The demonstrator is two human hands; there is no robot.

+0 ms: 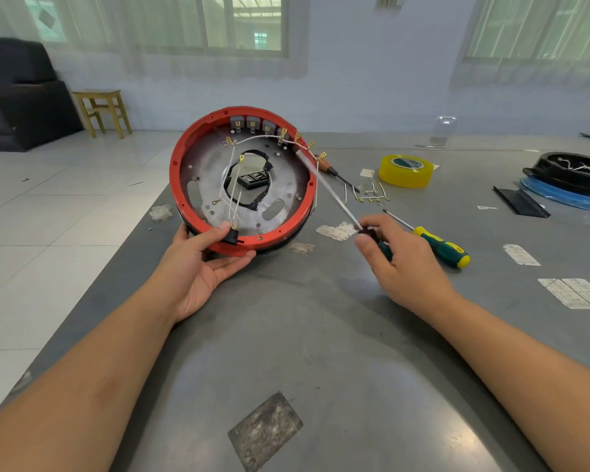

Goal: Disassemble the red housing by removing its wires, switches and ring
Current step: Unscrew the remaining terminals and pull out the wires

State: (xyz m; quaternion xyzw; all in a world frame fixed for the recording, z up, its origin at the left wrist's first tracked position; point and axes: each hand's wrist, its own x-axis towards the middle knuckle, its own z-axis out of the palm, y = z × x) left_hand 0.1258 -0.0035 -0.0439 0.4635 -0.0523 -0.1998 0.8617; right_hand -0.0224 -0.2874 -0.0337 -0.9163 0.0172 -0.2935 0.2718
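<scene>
The round red housing [184, 144] is tilted up on the grey table, its open side facing me. My left hand [201, 264] grips its near rim, thumb inside by a small black switch [233, 233]. Several grey switches [252, 123] line the far inner wall. Thin white wires [232, 185] with gold terminals cross the metal plate inside. My right hand [399, 264] holds a screwdriver [324, 185] by its handle; the long shaft reaches up to the wires at the housing's right rim.
A green-and-yellow screwdriver [440, 248] lies right of my right hand. Loose removed wires [368, 195], a wooden-handled tool [331, 170] and a yellow tape roll [406, 170] lie behind. A black and blue housing [569, 185] sits at the far right. The table's left edge runs near the housing.
</scene>
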